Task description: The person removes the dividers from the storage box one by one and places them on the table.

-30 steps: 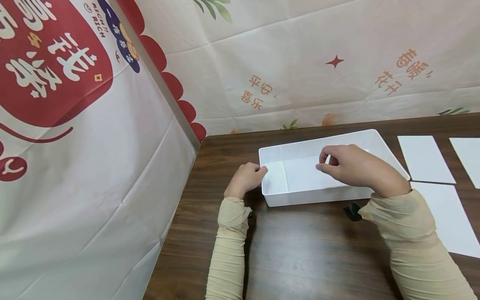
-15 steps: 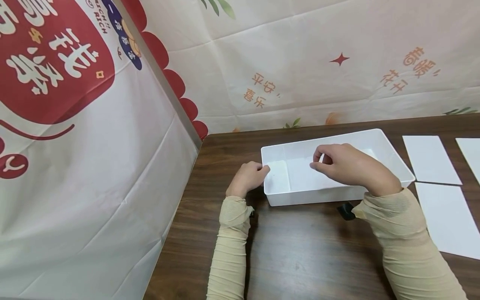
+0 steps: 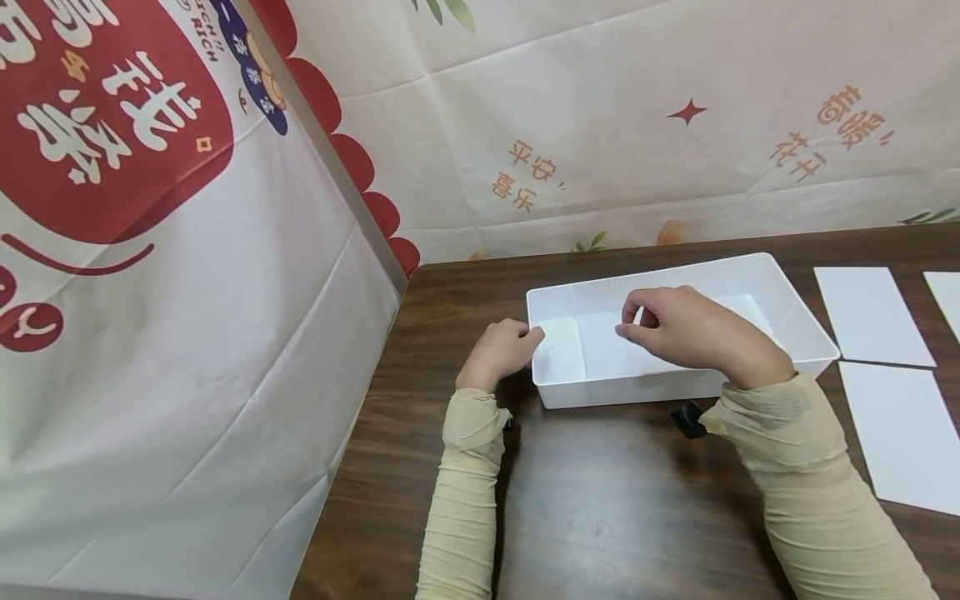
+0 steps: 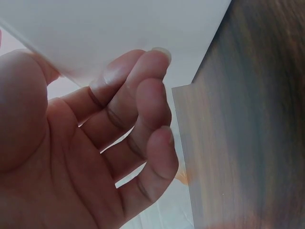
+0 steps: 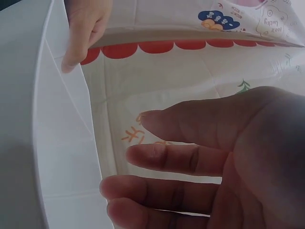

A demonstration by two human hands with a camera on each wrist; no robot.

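A long white open box [image 3: 630, 389] lies on the dark wooden table, its right end tilted slightly away. At its left end my left hand [image 3: 495, 354] grips the wall, thumb over the rim and fingers outside. The left wrist view has those curled fingers [image 4: 152, 102] against the box's outer side. Over the middle of the box hovers my right hand [image 3: 697, 329], its thumb and fingers bent but apart. Nothing lies between them in the right wrist view. Inside the box, paler white rectangles [image 3: 561, 354] show at the left and right ends of the floor.
Several flat white sheets lie on the table at the right, among them a rear sheet [image 3: 873, 317] and a front sheet [image 3: 900, 433]. Printed cloth [image 3: 600, 108] hangs behind the table, and another cloth [image 3: 187, 350] hangs along its left edge.
My right hand has shifted a little left over the box, uncovering more of its right end. My left hand keeps its grip on the left wall. The head view has turned slightly.
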